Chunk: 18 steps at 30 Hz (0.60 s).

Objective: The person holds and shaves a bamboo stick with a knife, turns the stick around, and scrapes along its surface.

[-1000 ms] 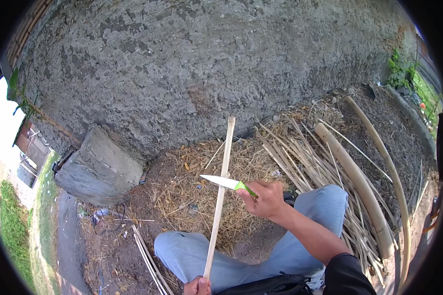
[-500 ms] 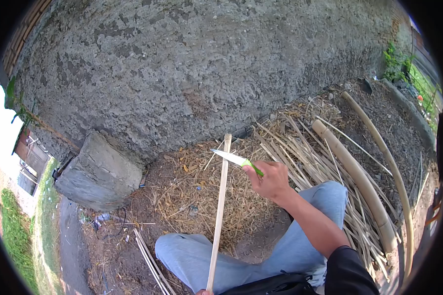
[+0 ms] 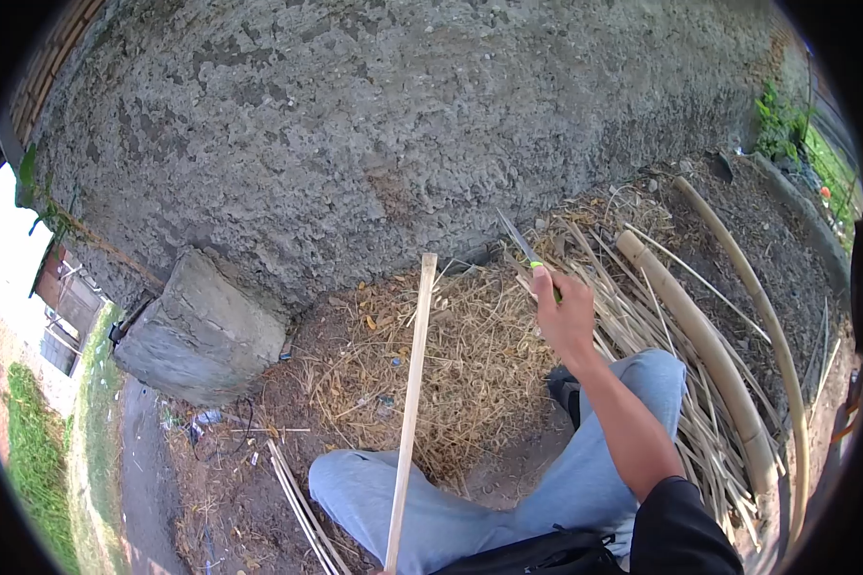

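Note:
My right hand [image 3: 563, 311] is closed around the green handle of a knife [image 3: 518, 238], whose blade points up and to the left, apart from the strip. A long, pale bamboo strip [image 3: 411, 393] stands upright in view, its top end in front of the foot of the wall and its lower part over my left leg. At the bottom edge, only a sliver of my left hand [image 3: 385, 572] shows at the strip's lower end; its fingers are hidden.
A rough grey wall [image 3: 355, 125] rises ahead, with a concrete block [image 3: 201, 331] at its left. Shavings [image 3: 451, 374] cover the ground. Split strips [image 3: 633, 326] and a thick bamboo piece [image 3: 695, 345] lie at right. Thin strips [image 3: 302, 513] lie left of my legs.
My right hand and the knife have moved up and right, and the blade no longer crosses the strip. The strip's top has shifted left, and my left hand has slipped almost out of view.

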Available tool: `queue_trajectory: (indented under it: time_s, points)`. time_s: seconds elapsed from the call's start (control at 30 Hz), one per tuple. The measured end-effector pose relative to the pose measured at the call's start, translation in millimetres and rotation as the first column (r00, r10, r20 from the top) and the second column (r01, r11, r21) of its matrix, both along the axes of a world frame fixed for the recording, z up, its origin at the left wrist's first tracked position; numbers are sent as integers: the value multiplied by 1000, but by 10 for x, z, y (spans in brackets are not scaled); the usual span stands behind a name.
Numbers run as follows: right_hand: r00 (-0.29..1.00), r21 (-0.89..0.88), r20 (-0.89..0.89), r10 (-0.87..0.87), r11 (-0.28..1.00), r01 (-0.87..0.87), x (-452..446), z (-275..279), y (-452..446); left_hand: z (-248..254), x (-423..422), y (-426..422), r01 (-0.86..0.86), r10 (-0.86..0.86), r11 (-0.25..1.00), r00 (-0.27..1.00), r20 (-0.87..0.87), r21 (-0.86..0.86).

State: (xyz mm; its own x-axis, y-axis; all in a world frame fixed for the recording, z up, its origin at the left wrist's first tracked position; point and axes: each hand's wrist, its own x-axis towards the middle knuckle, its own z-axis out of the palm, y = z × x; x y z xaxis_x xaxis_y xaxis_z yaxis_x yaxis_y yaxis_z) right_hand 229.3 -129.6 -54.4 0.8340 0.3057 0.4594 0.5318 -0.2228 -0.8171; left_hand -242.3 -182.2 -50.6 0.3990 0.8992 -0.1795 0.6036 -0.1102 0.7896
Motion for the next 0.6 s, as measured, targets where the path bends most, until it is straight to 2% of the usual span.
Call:
queue_trajectory:
  time_s: [0.07, 0.13, 0.2, 0.23, 0.3, 0.33, 0.43, 0.6]
  points:
    - [986, 93, -86, 141, 987, -133, -178, -94, -63, -177, 31, 113, 1, -1, 1000, 1000, -6, -3]
    - [957, 69, -107, 268, 963, -262, -403, -175, -121, -354, 81, 219, 19, -19, 1000, 999, 50, 7]
    - [909, -20, 35, 416, 909, -416, -568, -259, -155, -462, 174, 248, 15, -16, 1000, 999, 39, 17]
    - [911, -18, 38, 410, 912, -410, -639, -264, -142, -465, 221, 262, 28, -27, 999, 1000, 16, -19]
    - [854, 59, 288, 433, 882, -467, -758, -264, -111, -446, 295, 296, 77, -77, 996, 997, -3, -40]
    - [858, 63, 286, 427, 885, -461, -782, -279, -118, -460, 313, 298, 83, -84, 996, 996, -7, -38]
    - [766, -130, 377, 521, 849, -513, -859, -366, -164, -494, 340, 294, 41, -41, 999, 999, 9, -26]
    - [679, -169, 425, 599, 789, -590, -1142, -419, -261, -401, 451, 311, 39, -39, 999, 999, 8, -2]
